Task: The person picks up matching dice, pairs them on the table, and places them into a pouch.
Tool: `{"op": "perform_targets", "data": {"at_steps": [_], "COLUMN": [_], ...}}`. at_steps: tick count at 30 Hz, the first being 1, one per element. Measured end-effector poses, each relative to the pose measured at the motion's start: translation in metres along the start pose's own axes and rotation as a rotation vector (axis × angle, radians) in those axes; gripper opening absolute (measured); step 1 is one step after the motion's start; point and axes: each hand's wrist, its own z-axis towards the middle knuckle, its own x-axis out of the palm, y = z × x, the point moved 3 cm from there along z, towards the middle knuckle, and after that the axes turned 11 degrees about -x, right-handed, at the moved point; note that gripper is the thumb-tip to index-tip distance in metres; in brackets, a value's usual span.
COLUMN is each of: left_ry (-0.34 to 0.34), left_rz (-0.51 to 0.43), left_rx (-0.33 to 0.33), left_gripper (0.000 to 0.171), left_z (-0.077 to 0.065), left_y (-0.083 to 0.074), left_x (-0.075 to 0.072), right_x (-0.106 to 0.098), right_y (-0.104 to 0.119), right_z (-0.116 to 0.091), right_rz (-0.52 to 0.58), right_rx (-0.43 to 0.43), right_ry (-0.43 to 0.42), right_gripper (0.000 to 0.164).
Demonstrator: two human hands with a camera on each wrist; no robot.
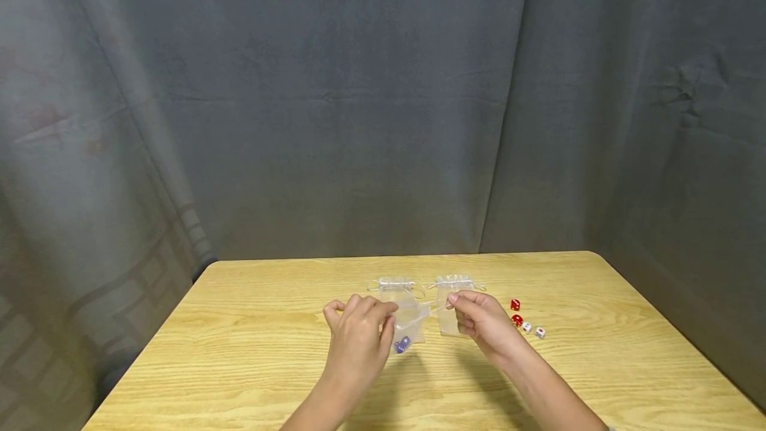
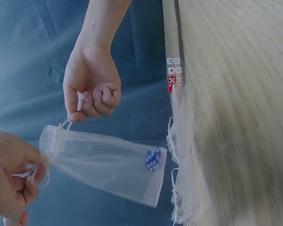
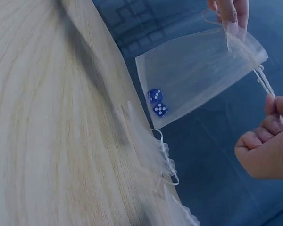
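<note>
Above the table hangs a sheer white drawstring bag [image 3: 193, 70] with two blue dice [image 3: 157, 102] at its bottom. My left hand [image 1: 358, 338] pinches the bag at one side of its mouth, where a loop of cord [image 2: 46, 181] shows by the fingers. On the other side, my right hand [image 1: 486, 324] pinches the drawstring [image 3: 264, 81] between thumb and forefinger, its other fingers curled in. The cord runs taut from the bag's mouth to the right fingertips. In the left wrist view the bag slants, its closed end lower.
Two more sheer drawstring bags, a left one [image 1: 391, 283] and a right one [image 1: 453, 281], lie flat on the wooden table [image 1: 269, 311] beyond the hands. Right of them lie two red dice [image 1: 516, 304] and two white dice [image 1: 540, 332]. A grey curtain [image 1: 359, 118] surrounds the table.
</note>
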Motion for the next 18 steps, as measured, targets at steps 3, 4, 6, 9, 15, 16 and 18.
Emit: {"op": "perform_targets", "data": {"at_steps": [3, 4, 6, 9, 15, 16, 18], "left_ry": [0.016, 0.022, 0.026, 0.036, 0.012, 0.005, -0.006], "left_rz": [-0.021, -0.027, -0.042, -0.071, -0.126, -0.133, -0.143], "left_rx": [0.004, 0.006, 0.008, 0.006, 0.01, 0.011, 0.015], "left_gripper": [0.012, 0.012, 0.011, 0.01, 0.007, 0.006, 0.007], "left_z": [0.0001, 0.0003, 0.0009, 0.0017, 0.0033, 0.0037, 0.0042], "left_y": [0.0002, 0.0005, 0.0017, 0.0043, 0.0086, 0.009, 0.0097], "left_x": [0.0003, 0.0007, 0.0016, 0.0036, 0.0057, 0.0057, 0.0054], "right_x": [0.0002, 0.0001, -0.0003, -0.0019, -0.0058, -0.0064, -0.0077], "right_y": [0.0024, 0.0031, 0.0046, 0.0064, 0.0094, 0.0098, 0.0102], "right_z": [-0.0005, -0.0008, -0.0012, -0.0015, 0.0, 0.0002, 0.0005], "right_rz": [-0.034, -0.042, -0.057, -0.076, -0.095, -0.093, -0.091], "right_rx": [-0.029, -0.037, -0.054, -0.074, -0.119, -0.123, -0.121], "right_ry": [-0.091, -0.113, -0.15, -0.197, -0.232, -0.233, -0.236], "right_gripper": [0.024, 0.024, 0.024, 0.023, 0.024, 0.025, 0.025]}}
